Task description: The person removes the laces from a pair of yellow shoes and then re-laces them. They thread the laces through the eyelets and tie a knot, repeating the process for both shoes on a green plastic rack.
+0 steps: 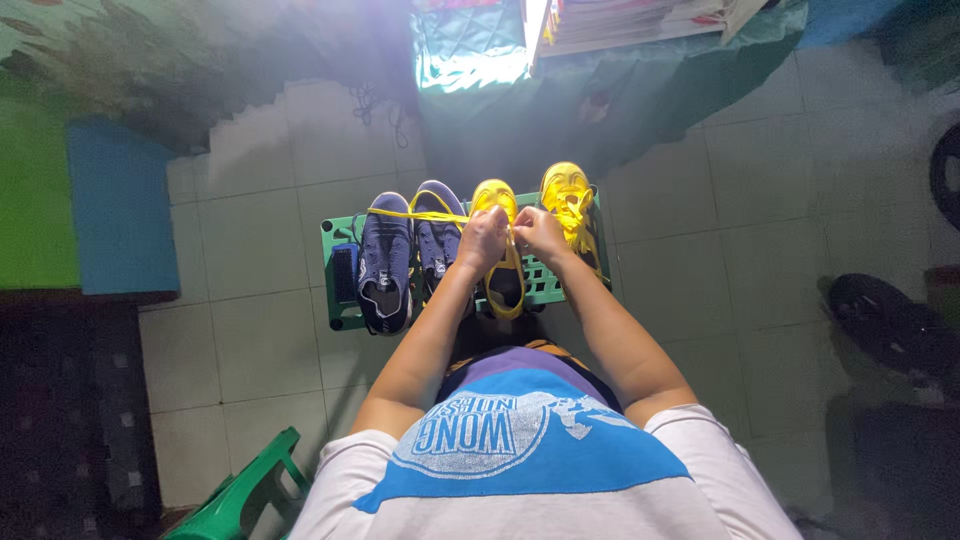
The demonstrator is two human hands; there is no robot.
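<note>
Yellow shoe laced, both hands; rack edge near.

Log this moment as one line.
left hand: pulling yellow lace | right hand: on yellow shoe | rack: green crate | beside: navy shoes

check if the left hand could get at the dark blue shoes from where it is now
Probably yes. The left hand is at the laces of the near yellow shoe, and the pair of dark blue fabric shoes sits right beside it on the same green plastic rack, with only a yellow lace lying across them.
</note>
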